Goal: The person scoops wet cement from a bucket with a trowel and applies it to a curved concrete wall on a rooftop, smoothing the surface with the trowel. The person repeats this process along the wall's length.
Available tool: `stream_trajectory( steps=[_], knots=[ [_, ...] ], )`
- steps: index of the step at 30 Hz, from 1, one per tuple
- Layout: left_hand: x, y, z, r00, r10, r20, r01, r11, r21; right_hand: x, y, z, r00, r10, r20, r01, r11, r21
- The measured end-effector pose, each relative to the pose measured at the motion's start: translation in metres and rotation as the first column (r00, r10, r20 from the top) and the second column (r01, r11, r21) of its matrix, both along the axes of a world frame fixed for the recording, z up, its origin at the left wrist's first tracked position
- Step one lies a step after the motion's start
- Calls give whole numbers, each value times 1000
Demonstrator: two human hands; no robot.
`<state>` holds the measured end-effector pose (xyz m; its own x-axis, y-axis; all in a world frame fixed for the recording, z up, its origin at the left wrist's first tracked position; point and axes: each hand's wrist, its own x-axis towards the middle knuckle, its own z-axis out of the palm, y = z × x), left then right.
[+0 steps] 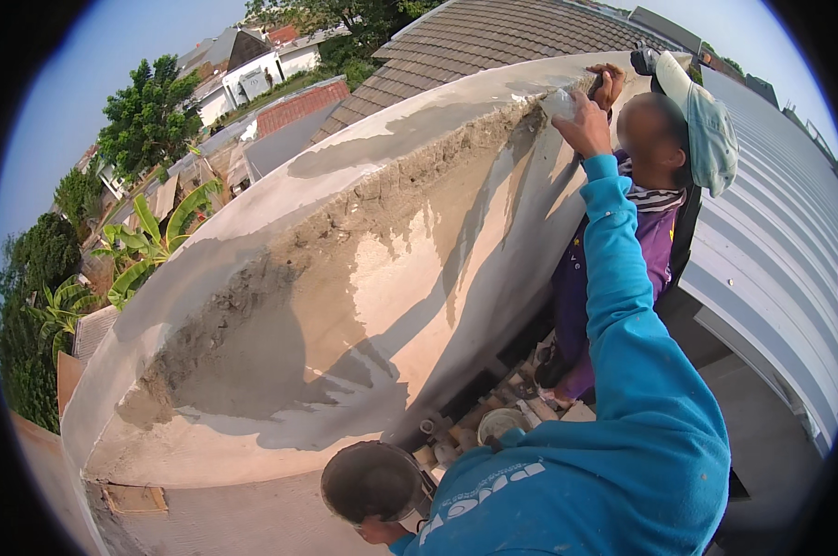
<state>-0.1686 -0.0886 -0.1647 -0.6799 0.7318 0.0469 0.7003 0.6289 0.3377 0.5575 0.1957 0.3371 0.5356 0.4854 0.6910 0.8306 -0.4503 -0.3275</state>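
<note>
My right hand (pixel 585 127), at the end of a long blue sleeve, is raised to the far upper part of the curved wall (pixel 521 199). Its fingers are closed on a small whitish, translucent piece (pixel 558 105) at the rough mortar band (pixel 419 167); I cannot make out its exact kind. Low in the view, my left hand (pixel 380 531) grips the near side of a dark bucket (pixel 371 482), its fingers partly hidden. A co-worker's hand (pixel 608 85) rests on the wall's top edge, just beyond my right hand.
A co-worker in purple clothing (pixel 660 236) and a pale cap (pixel 711 139) stands close on the right. Below lie a second bucket (pixel 502 424) and loose rubble (pixel 539 408). A corrugated metal roof (pixel 771 259) is at right; a tiled roof (pixel 474 42) rises behind the wall.
</note>
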Motion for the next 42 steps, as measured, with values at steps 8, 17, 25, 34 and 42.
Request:
stream_trajectory(
  steps=[8,17,25,34,42],
  knots=[
    [9,17,2,855,66,514,-314,855,412,34,-42,-22,843,367,-394,-299,928,224],
    [3,25,-2,727,52,684,-424,819,388,51,-61,-23,977,29,-209,-55,991,-119],
    [21,34,21,455,-94,886,-719,549,427,112,26,12,923,-178,342,257,945,-201],
    [21,26,8,575,-8,818,-553,733,396,83,-41,-12,715,471,-516,-362,882,303],
    [24,36,25,743,-2,669,-361,841,403,89,-91,-9,912,286,-293,-299,954,1]
  ],
)
